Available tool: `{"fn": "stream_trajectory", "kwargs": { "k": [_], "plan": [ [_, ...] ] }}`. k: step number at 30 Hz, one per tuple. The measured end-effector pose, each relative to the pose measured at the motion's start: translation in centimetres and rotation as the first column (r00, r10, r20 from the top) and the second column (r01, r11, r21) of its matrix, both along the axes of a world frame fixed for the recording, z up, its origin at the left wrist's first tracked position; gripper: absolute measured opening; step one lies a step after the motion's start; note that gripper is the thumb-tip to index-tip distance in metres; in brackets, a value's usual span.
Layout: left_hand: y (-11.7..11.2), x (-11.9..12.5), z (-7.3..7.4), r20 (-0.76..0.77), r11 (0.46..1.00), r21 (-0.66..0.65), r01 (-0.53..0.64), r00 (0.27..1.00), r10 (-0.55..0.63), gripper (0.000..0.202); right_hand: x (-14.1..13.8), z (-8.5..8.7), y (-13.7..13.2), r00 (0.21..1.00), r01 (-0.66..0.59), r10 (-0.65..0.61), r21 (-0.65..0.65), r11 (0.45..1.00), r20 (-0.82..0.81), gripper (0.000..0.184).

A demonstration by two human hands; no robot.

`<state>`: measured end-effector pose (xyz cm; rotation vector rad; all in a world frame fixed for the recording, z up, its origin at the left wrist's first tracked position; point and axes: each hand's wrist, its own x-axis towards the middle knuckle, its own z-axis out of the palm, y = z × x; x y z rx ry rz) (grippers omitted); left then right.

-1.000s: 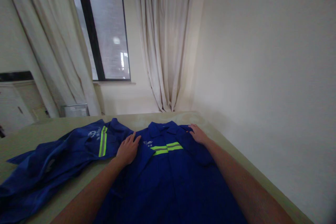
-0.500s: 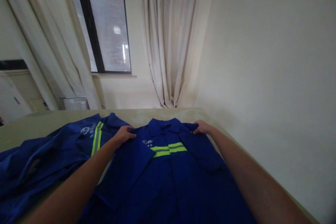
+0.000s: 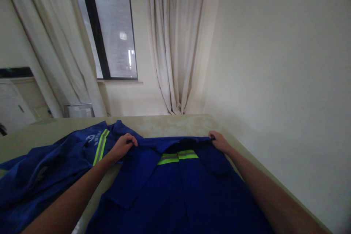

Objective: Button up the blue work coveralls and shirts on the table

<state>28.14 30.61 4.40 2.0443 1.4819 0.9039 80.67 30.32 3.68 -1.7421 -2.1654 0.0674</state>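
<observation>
A blue work jacket (image 3: 164,186) with a yellow-green and grey reflective stripe lies spread in front of me, its sleeves laid inward over the front. My left hand (image 3: 125,144) is closed on the jacket's left shoulder edge. At the other shoulder, my right hand (image 3: 218,140) pinches the cloth. Between both hands the top edge is pulled straight and folded over, hiding the collar and the white chest print. To the left lies a second blue garment (image 3: 68,150) with a reflective stripe and white lettering, loosely crumpled.
Both garments lie on a pale green patterned surface (image 3: 175,122). A plain wall (image 3: 279,80) runs along its right side. Beyond the far edge hang beige curtains (image 3: 178,44) beside a dark-framed window (image 3: 115,25). A framed panel (image 3: 79,110) stands low behind the surface.
Both hands have gripped the shoulders and turned the jacket's top edge over toward me. The collar, visible before, is now covered. The second garment stays in place.
</observation>
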Motion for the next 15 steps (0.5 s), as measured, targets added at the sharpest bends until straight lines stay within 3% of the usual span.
{"fn": "stream_trajectory", "kwargs": {
  "k": [4,6,8,10,12,13,15],
  "plan": [
    [-1.7,1.1,0.7,-0.19,0.997,0.057,0.053,0.981,-0.042,0.018,-1.3,1.7,-1.0,0.992,-0.015,0.011,0.033,0.999,0.122,0.023],
    [-3.0,2.6,1.1,-0.331,0.986,0.156,0.053,0.944,0.002,0.022,-2.8,2.5,-1.5,0.987,-0.036,0.027,0.056,0.998,0.159,0.038],
    [-4.6,4.4,1.2,-0.451,0.96,0.24,0.141,0.892,-0.018,0.032,-4.8,2.8,-2.3,0.982,-0.105,0.093,0.07,0.992,0.166,0.058],
    [-6.2,5.9,0.9,-0.507,0.933,0.193,0.305,0.845,-0.172,0.042,-6.6,2.4,-3.6,0.957,-0.255,0.252,0.002,0.967,0.143,0.063],
    [-8.2,6.5,0.1,-0.503,0.912,0.065,0.406,0.803,-0.321,0.051,-7.7,1.7,-5.4,0.915,-0.39,0.399,-0.124,0.912,0.058,0.055],
    [-9.5,6.3,-0.6,-0.486,0.916,0.009,0.401,0.802,-0.347,0.053,-7.9,1.4,-6.6,0.908,-0.414,0.42,-0.174,0.893,-0.006,0.052],
    [-13.0,5.0,-2.0,-0.415,0.956,-0.036,0.29,0.866,-0.279,0.052,-7.4,1.0,-9.8,0.932,-0.359,0.338,-0.205,0.91,-0.13,0.053]
  ]
}}
